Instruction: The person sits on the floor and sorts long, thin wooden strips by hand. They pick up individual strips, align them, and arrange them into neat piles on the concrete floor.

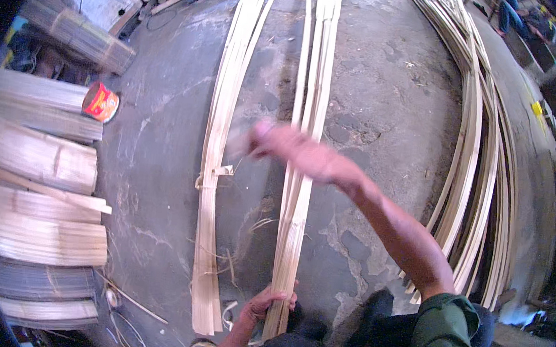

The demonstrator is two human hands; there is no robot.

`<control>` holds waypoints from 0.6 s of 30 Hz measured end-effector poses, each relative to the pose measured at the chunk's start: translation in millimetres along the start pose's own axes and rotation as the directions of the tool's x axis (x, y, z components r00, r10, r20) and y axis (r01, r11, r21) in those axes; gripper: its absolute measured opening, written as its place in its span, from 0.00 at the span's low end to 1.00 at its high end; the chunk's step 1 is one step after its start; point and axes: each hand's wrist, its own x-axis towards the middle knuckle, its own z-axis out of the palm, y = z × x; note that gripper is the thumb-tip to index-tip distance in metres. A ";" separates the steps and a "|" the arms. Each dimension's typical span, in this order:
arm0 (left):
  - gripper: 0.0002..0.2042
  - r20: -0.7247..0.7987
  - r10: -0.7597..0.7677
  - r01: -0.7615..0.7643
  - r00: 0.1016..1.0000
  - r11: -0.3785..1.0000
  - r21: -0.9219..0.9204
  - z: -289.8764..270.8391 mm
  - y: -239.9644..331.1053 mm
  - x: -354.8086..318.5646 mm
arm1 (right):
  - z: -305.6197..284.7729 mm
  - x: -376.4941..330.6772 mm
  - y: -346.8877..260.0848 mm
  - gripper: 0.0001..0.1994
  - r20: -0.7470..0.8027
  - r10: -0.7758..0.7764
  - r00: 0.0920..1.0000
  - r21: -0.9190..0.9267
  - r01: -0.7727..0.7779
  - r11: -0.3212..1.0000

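Concrete floor, grey, cracked. Middle strip bundle runs 12 to 6. Left hand grips its near end at 6. Right hand, blurred, over bundle at centre, arm in from 4. Second bundle just beside, toward 9. Curved strip pile at 3. Split bamboo slabs at 9; red can at 10.

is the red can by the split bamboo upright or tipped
Tipped: the red can lies on its side on the concrete floor, its round end facing the camera.
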 end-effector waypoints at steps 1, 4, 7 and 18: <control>0.32 0.000 0.029 -0.029 1.000 0.997 -0.066 5.9 6.0 -13.4 | 11.2 2.4 -6.5 0.21 0.092 -0.083 0.992 -0.153 0.096 0.984; 0.31 0.052 0.031 -0.013 0.998 0.949 -0.316 -1.5 -0.6 -49.7 | 8.5 -16.2 28.3 0.30 -0.262 -0.079 0.962 -0.338 -0.015 0.941; 0.33 0.112 -0.011 0.037 0.994 0.971 -0.236 18.2 -1.8 -52.1 | 7.7 -75.3 169.0 0.35 -0.512 0.538 0.670 0.319 -0.433 0.843; 0.37 -0.095 -0.142 0.135 0.985 0.988 -0.077 10.8 -4.3 -73.6 | 95.8 -89.9 152.1 0.30 -0.234 0.732 0.640 0.775 -0.332 0.538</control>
